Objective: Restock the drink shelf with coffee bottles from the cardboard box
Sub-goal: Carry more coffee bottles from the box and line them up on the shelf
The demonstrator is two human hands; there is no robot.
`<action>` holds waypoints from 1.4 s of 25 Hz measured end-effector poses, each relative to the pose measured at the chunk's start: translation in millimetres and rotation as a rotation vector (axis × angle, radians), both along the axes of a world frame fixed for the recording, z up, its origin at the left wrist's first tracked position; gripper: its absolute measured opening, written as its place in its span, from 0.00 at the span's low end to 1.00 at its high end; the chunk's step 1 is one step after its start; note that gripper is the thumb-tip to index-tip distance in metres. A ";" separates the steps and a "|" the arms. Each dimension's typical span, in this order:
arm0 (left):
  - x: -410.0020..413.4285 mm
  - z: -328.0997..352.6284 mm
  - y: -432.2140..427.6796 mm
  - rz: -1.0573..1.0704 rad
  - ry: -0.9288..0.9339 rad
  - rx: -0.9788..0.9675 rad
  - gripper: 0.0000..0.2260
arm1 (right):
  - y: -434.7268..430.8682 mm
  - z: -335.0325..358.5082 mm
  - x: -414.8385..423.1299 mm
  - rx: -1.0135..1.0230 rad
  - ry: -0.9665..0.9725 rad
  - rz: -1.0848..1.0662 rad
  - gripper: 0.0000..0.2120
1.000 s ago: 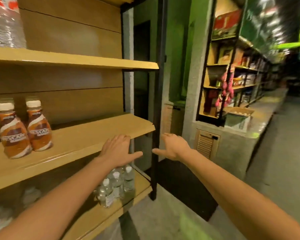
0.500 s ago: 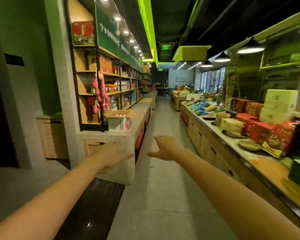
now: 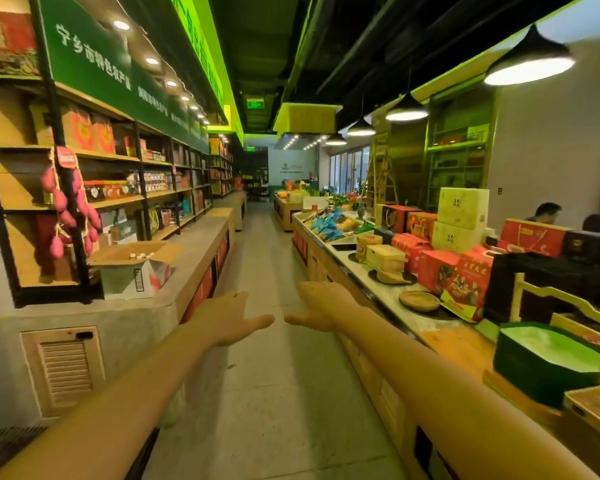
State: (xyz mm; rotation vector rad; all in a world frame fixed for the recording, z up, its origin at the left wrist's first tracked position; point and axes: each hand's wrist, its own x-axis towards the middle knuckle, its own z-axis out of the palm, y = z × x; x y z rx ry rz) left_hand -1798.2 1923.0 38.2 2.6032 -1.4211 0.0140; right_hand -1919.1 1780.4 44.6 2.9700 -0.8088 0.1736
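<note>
So, step: fetch leg. Both hands empty, person faces down the aisle [image 3: 267,244], nothing picked up yet.
L hand [image 3: 227,317]: held out in front, back of hand up, fingers roughly straight, thumb sticking out twd the other hand; grips nothing.
R hand [image 3: 321,304]: mirrored pose, thumb twd L hand, thumb tips near but apart; fingers foreshortened, look relaxed, nothing in them.
cardboard box [image 3: 132,275]: sits on the grey counter [image 3: 201,251] at left, flaps open, ahead-left of L hand and well apart from it.
coffee bottles: only pale caps [image 3: 140,256] show over the box rim; count and label can't be read.
drink shelf: not in view.
next move (est.): step fwd + turn left to the cardboard box, reach in from above, curl fingers round a bottle neck or body, one per hand if they fit, lift straight up past the flaps.
needs: flaps stand up around the opening, so approach from the top, not the side.
progress (est.): mid-cycle; can't judge how many remain.
</note>
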 end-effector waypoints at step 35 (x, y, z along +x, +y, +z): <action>774.9 -31.6 -544.1 0.447 -0.090 -0.154 0.35 | -596.0 -20.6 808.6 0.119 -0.140 0.298 0.32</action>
